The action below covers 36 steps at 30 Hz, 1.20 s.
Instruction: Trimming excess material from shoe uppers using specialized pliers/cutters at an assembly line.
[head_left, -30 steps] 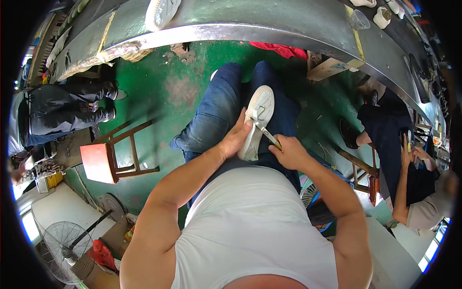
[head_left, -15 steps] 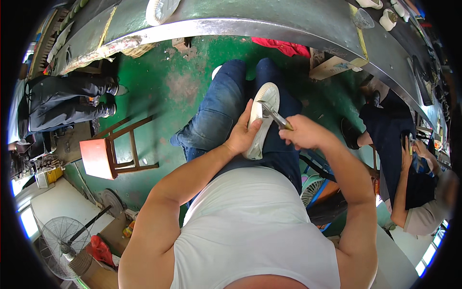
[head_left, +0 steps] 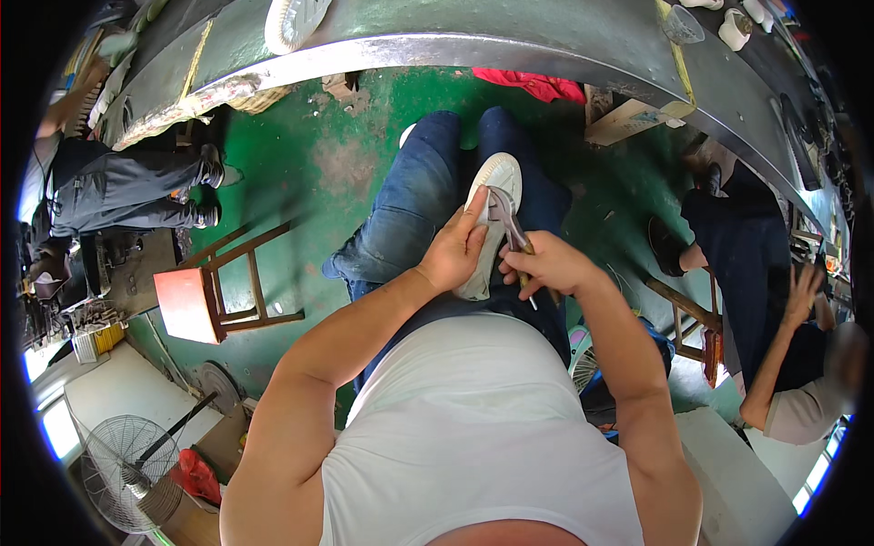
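Note:
A white shoe (head_left: 498,171) lies lengthwise over my thighs, its toe pointing away from me. My left hand (head_left: 452,252) is closed around its left side, the thumb along the top and the fingers reaching toward the toe area. In my right hand (head_left: 553,264) is a pair of metal pincers (head_left: 506,215); its handles pass between my fingers and stand apart. The pincers' head rests against the shoe's front part. Whether the jaws have hold of the shoe edge cannot be made out.
A metal-edged workbench (head_left: 391,50) curves across the far side with another white shoe (head_left: 296,20) on it. A wooden stool (head_left: 188,305) stands at left, near a fan (head_left: 132,464). Co-workers sit at left and right; one raises a hand (head_left: 801,296).
My right hand has come down and nearer to me, swinging the pincers steeper, with the handles now spread. The shoe has shifted slightly left. The right co-worker's hand has lifted, fingers spread.

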### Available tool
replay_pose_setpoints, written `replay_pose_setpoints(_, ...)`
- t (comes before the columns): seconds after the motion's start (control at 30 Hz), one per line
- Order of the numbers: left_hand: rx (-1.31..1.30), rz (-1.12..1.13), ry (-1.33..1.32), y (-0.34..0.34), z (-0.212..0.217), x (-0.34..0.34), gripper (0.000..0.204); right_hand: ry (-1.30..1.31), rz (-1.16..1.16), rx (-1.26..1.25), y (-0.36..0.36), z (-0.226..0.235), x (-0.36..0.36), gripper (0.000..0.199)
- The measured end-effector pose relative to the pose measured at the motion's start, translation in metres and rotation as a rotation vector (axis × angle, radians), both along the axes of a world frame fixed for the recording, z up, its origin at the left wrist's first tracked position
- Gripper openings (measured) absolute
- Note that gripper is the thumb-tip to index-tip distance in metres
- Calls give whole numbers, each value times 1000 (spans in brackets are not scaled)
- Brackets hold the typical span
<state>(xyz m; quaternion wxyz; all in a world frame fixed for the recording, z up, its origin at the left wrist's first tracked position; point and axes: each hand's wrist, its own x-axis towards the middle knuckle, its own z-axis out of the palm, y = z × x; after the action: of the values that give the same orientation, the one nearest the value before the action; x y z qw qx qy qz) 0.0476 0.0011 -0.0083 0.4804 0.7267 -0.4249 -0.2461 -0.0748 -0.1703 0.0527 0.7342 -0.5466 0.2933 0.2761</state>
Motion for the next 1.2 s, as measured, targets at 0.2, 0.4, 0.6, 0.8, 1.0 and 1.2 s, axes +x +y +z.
replay_pose_setpoints(0.2, 3, -45, 66, -4, 17, 2, 57, -14, -128, 52, 4, -29, -22, 30)
replay_pose_setpoints(0.4, 126, 13, -4, -6, 14, 1, 46, 174, 32, 159, -48, 2, -28, 31)
replay_pose_setpoints(0.6, 211, -82, -8, -9, 28, 2, 44, -299, -74, -471, -33, -1, 8, 51)
replay_pose_setpoints(0.8, 106, -129, -106, -2, 12, 2, 48, -360, 128, -649, -35, -2, 25, 50)
replay_pose_setpoints(1.0, 338, -24, 70, 0, 17, -3, 66, -296, 162, -652, -30, 7, 20, 49)
replay_pose_setpoints(1.2, 405, -51, 195, -3, 8, 6, 78, -413, 335, -1009, -12, 4, 8, 47)
